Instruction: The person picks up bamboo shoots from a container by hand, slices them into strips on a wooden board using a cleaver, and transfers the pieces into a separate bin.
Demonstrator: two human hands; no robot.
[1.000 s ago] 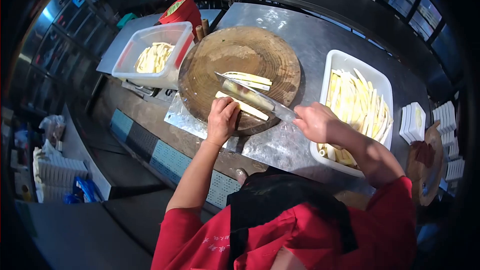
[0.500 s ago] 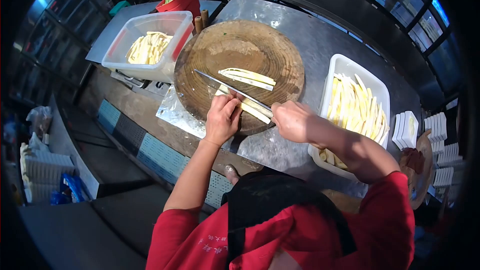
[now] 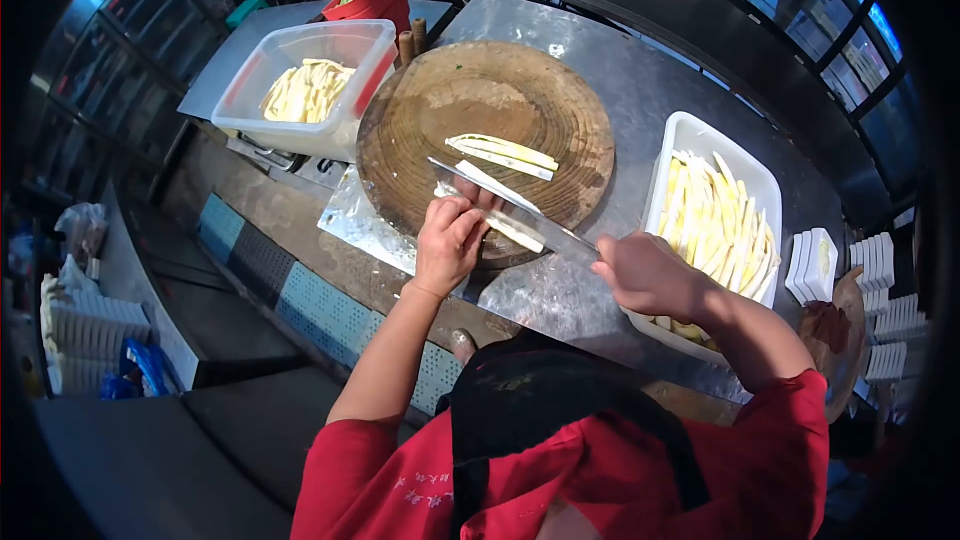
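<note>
On the round wooden chopping board [image 3: 400, 140], my left hand [image 3: 450, 240] presses a long pale vegetable stalk [image 3: 515, 234] near the front edge, its fingers bent and closed on it. My right hand [image 3: 648, 272] is wrapped round the handle of a long-bladed knife [image 3: 540, 226]. The blade slants across the board, close to my left fingertips and along the stalk. A pale cut strip [image 3: 497, 186] shows just beyond the blade. Farther up lie more yellow-white strips [image 3: 502, 155], side by side. My left hand partly hides the held stalk.
A white tub [image 3: 655, 190] of pale stalks stands right of the board. To the left, a clear plastic tub [image 3: 240, 100] holds cut strips. Behind it is a red container [image 3: 385, 5]. Stacked white trays [image 3: 812, 265] are at far right. The metal table [image 3: 640, 70] surrounds the board.
My right hand has drawn the knife to the right and toward me. A pale strip now shows apart beyond the blade. My left hand stays on the stalk; the view has shifted slightly.
</note>
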